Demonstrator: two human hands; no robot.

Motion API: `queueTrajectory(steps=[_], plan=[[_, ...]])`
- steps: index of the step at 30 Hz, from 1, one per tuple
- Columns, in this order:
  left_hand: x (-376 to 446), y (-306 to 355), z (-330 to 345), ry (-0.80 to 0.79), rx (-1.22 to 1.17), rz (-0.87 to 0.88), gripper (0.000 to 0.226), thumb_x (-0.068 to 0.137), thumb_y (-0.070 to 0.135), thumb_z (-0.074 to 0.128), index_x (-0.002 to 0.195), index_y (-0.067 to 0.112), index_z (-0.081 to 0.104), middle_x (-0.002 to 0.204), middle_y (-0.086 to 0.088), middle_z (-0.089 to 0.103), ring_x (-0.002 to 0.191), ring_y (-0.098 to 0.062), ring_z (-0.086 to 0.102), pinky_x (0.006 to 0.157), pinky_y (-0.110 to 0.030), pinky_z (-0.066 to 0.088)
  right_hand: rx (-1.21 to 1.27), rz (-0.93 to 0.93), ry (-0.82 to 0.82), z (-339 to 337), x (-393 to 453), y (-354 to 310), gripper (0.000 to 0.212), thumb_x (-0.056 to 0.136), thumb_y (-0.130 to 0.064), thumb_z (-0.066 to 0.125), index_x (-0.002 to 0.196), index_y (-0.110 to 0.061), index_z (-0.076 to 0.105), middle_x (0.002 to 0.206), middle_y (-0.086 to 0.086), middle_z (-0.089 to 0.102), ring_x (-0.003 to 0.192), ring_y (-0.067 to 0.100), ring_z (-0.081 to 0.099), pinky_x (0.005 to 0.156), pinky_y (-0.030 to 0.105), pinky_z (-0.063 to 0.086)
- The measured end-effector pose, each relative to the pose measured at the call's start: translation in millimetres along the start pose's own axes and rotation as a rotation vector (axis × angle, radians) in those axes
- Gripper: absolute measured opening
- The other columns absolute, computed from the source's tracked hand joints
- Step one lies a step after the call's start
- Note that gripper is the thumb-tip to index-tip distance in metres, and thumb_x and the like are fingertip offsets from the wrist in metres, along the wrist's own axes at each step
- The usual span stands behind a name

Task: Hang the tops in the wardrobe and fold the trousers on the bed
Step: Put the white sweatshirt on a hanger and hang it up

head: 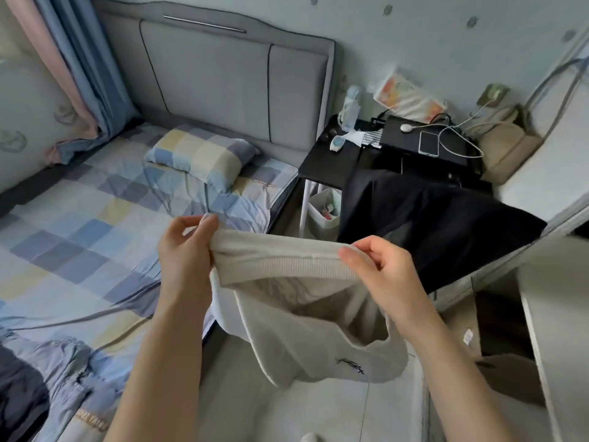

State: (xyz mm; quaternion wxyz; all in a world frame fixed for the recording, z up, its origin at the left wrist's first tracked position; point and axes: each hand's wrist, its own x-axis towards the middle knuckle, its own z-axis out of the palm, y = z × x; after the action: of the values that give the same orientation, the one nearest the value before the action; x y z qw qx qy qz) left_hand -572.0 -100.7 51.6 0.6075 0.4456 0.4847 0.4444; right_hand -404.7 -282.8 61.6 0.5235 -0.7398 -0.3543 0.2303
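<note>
I hold a cream knitted garment point(306, 320) by its ribbed band, stretched between both hands over the floor beside the bed. My left hand point(186, 250) pinches the band's left end, and my right hand point(379, 269) pinches its right end. The cloth hangs down below with a small dark embroidered mark near its lower edge. A black garment point(439, 224) hangs spread out behind my right hand. The bed point(95, 224) with a checked blue and yellow sheet lies to the left. Dark clothing point(19, 397) lies at the bed's near left corner.
A checked pillow point(204, 154) lies by the grey headboard point(223, 78). A black bedside table point(331, 161) carries a phone point(428, 142), cables and small items, with a white bin point(325, 208) beneath. A white cabinet panel point(554, 330) stands at the right. Curtains point(79, 65) hang far left.
</note>
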Motion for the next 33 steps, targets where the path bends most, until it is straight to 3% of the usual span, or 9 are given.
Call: queueTrajectory(steps=[4, 7, 10, 14, 16, 20, 25, 30, 33], plan=[[-1.4, -5.2, 32.9, -0.003, 0.02, -0.034, 0.015, 0.087, 0.022, 0.069, 0.098, 0.015, 0.06, 0.092, -0.007, 0.059, 0.073, -0.018, 0.055, 0.063, -0.032, 0.046, -0.234, -0.027, -0.151, -28.1, -2.0, 9.9, 0.043, 0.077, -0.047, 0.072, 0.112, -0.031, 0.053, 0.1, -0.022, 0.06, 0.093, -0.004, 0.056, 0.076, 0.012, 0.045], [-0.3, -7.5, 54.0, -0.073, 0.061, -0.014, 0.016, 0.092, 0.014, 0.063, 0.107, 0.017, 0.06, 0.083, -0.007, 0.055, 0.064, -0.016, 0.052, 0.057, -0.025, 0.048, -0.368, -0.163, 0.025, -40.7, 2.3, 14.3, 0.034, 0.083, -0.007, 0.068, 0.106, -0.031, 0.057, 0.096, -0.016, 0.06, 0.091, 0.003, 0.057, 0.074, 0.017, 0.047], [-14.0, -14.6, 81.4, -0.356, 0.181, -0.05, 0.012, 0.094, 0.022, 0.062, 0.088, 0.019, 0.072, 0.08, -0.007, 0.062, 0.074, -0.018, 0.058, 0.072, -0.03, 0.052, -0.216, -0.163, 0.133, -55.1, 15.4, 5.2, 0.021, 0.089, 0.001, 0.053, 0.082, -0.017, 0.061, 0.067, 0.005, 0.054, 0.062, 0.02, 0.049, 0.057, 0.036, 0.04], [-33.5, -31.1, 126.3, -0.833, 0.384, -0.1, 0.037, 0.073, 0.059, 0.07, 0.101, 0.034, 0.069, 0.098, 0.006, 0.071, 0.093, -0.009, 0.066, 0.078, -0.026, 0.053, -0.12, -0.163, 0.198, -72.6, 38.9, -21.4, 0.022, 0.09, -0.002, 0.053, 0.069, -0.008, 0.058, 0.06, 0.004, 0.047, 0.058, 0.014, 0.041, 0.056, 0.023, 0.036], [-33.7, -41.9, 147.4, -0.891, 0.551, -0.003, 0.046, 0.067, 0.06, 0.078, 0.1, 0.032, 0.064, 0.092, 0.008, 0.069, 0.083, -0.008, 0.065, 0.07, -0.023, 0.05, -0.186, -0.159, 0.195, -76.8, 48.4, -33.5, 0.016, 0.087, -0.002, 0.055, 0.072, -0.006, 0.062, 0.063, 0.002, 0.055, 0.062, 0.014, 0.048, 0.059, 0.022, 0.039], [-9.3, -42.6, 187.1, -0.79, 0.713, 0.268, 0.019, 0.089, 0.029, 0.061, 0.079, 0.014, 0.058, 0.071, -0.007, 0.059, 0.059, -0.016, 0.047, 0.048, -0.022, 0.033, -0.288, -0.104, 0.33, -99.1, 61.1, -45.4, 0.02, 0.078, -0.003, 0.063, 0.086, -0.02, 0.071, 0.081, -0.011, 0.069, 0.081, 0.003, 0.064, 0.069, 0.017, 0.048], [41.1, -4.8, 221.9, -0.947, 0.65, 0.15, 0.019, 0.089, 0.002, 0.047, 0.082, -0.002, 0.065, 0.062, -0.008, 0.051, 0.057, -0.017, 0.043, 0.057, -0.028, 0.034, -0.644, -0.035, 0.578, -131.9, 63.9, -20.2, 0.028, 0.073, 0.003, 0.067, 0.093, -0.018, 0.07, 0.077, -0.015, 0.061, 0.074, 0.004, 0.057, 0.064, 0.018, 0.046], [57.1, 19.9, 254.8, -1.21, 0.479, -0.06, 0.022, 0.093, 0.012, 0.056, 0.087, -0.001, 0.072, 0.091, -0.031, 0.067, 0.073, -0.024, 0.06, 0.07, -0.035, 0.044, -1.054, 0.443, 0.663, -156.6, 41.1, 49.8, 0.04, 0.077, -0.007, 0.066, 0.115, -0.017, 0.059, 0.11, 0.003, 0.054, 0.099, 0.027, 0.055, 0.074, 0.04, 0.05], [57.2, 18.9, 272.8, -1.313, 0.509, -0.044, 0.022, 0.091, 0.012, 0.058, 0.094, -0.008, 0.067, 0.097, -0.038, 0.06, 0.076, -0.027, 0.056, 0.072, -0.04, 0.042, -0.489, 0.862, 0.697, -149.4, 25.6, 66.8, 0.025, 0.084, -0.027, 0.067, 0.105, -0.019, 0.058, 0.103, 0.002, 0.062, 0.091, 0.02, 0.059, 0.084, 0.042, 0.053]])
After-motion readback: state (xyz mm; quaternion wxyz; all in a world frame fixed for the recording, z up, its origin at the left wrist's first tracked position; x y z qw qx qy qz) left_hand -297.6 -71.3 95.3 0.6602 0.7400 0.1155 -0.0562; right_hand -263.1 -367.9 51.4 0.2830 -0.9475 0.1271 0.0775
